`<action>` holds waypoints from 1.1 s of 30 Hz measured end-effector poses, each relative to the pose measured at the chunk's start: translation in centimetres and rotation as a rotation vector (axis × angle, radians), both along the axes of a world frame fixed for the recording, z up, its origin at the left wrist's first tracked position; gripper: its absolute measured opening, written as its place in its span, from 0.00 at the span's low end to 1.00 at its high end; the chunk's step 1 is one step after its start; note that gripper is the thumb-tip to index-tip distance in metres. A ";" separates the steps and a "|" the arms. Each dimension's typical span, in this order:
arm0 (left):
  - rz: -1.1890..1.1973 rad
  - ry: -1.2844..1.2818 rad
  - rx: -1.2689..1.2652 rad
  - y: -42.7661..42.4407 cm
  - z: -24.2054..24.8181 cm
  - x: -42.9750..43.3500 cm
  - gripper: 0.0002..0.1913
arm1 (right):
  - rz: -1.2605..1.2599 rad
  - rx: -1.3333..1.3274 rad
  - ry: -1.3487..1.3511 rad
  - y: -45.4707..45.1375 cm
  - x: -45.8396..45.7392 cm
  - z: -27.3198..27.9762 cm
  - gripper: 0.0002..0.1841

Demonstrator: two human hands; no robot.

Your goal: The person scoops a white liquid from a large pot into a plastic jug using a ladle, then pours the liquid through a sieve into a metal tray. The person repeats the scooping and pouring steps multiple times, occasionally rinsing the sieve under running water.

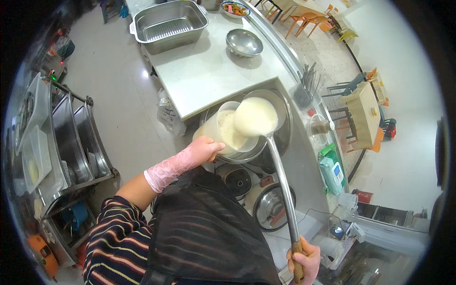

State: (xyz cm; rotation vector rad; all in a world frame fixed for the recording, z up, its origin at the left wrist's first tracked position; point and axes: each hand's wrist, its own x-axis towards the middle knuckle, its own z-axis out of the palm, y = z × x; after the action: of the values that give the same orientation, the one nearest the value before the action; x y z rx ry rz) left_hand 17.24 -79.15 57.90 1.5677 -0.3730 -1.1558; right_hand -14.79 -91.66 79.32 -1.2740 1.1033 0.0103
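My left hand (205, 149), in a thin pink glove, grips a translucent plastic pitcher (208, 130). Frothy pale liquid (226, 123) lies inside it. Far down at the lower right, my right hand (306, 258) is closed around the wooden handle end of a long metal ladle (283, 174). The ladle's bowl is at the pitcher's mouth, and creamy white liquid (256, 115) fills it and meets the pitcher's opening. Beneath both is a large round metal pot (289, 123), partly hidden by the pitcher and ladle.
On the white counter (199, 74) stand a deep steel pan (171, 42), a steel bowl (245, 44) and a plate of food (235, 10). A lidded pot (272, 206) and a rice cooker (237, 181) sit below. A tray rack (71, 139) is leftward; a wipes pack (331, 171) lies on the right ledge.
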 end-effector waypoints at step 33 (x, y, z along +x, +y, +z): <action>0.104 -0.018 -0.043 5.1 -2.6 -0.6 0.17 | 0.916 -0.938 0.665 -10.1 14.5 -29.4 0.19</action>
State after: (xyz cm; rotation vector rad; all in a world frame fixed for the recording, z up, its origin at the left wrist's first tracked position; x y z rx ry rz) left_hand 16.65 -74.07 55.28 1.5430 -0.3221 -1.0483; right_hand -0.28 -101.73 49.89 -2.6753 0.9758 0.7199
